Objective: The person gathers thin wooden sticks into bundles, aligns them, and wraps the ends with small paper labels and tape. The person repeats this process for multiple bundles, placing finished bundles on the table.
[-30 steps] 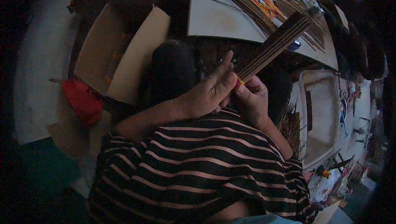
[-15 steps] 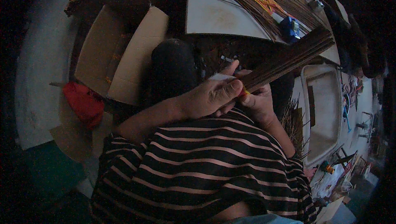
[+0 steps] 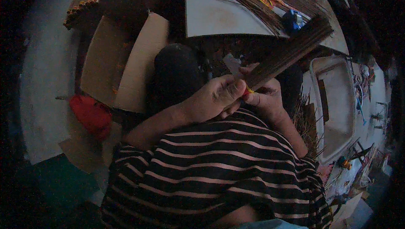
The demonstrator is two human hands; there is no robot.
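Note:
My left hand (image 3: 215, 98) and my right hand (image 3: 265, 98) meet in front of my striped shirt (image 3: 211, 174). Both grip the lower end of a thick bundle of thin dark sticks (image 3: 291, 51). The bundle slants up to the right, its far end fanned slightly over the edge of the white board (image 3: 228, 13). A bit of yellow and red shows at the bundle's base between my fingers. My left thumb lies over the base; my right fingers curl round it from the other side.
More loose sticks (image 3: 253, 1) lie across the white board, next to a small blue object (image 3: 293, 18). Cardboard flaps (image 3: 126, 60) stand to the left, a red cloth (image 3: 90, 115) below them. A pale tray (image 3: 337, 102) sits at right. My dark knee (image 3: 175, 75) is below the board.
The stick bundle has tipped lower to the right, from a steep slant to a flatter one. My left fingers have closed down over its base.

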